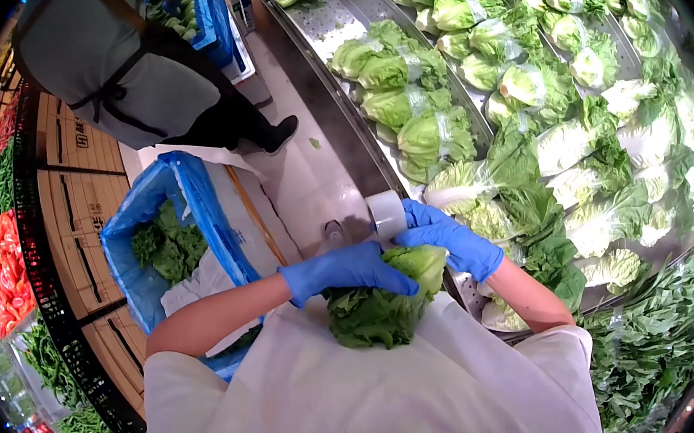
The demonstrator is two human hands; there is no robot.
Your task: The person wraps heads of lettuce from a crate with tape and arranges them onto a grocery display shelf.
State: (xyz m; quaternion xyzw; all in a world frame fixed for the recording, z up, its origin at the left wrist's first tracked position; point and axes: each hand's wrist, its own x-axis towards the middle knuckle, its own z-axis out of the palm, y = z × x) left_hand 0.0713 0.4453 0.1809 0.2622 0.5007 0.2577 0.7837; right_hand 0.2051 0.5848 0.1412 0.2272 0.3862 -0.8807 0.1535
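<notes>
A leafy green lettuce (382,310) lies against my chest, its pale stem end to the right. My left hand (353,272), in a blue glove, is wrapped over the top of it. Beside the stem end, my right hand (451,241), also gloved in blue, holds a white tape roll (387,215) by its lower right edge. Whether any tape runs from the roll to the lettuce is too small to tell.
On the right, a metal shelf (374,150) bears rows of taped lettuces (432,136) and cabbages. A blue-lined box (235,241) with greens stands at left. Another person (139,86) in an apron stands at upper left, near a second blue-lined crate (212,19). Red peppers (6,273) are far left.
</notes>
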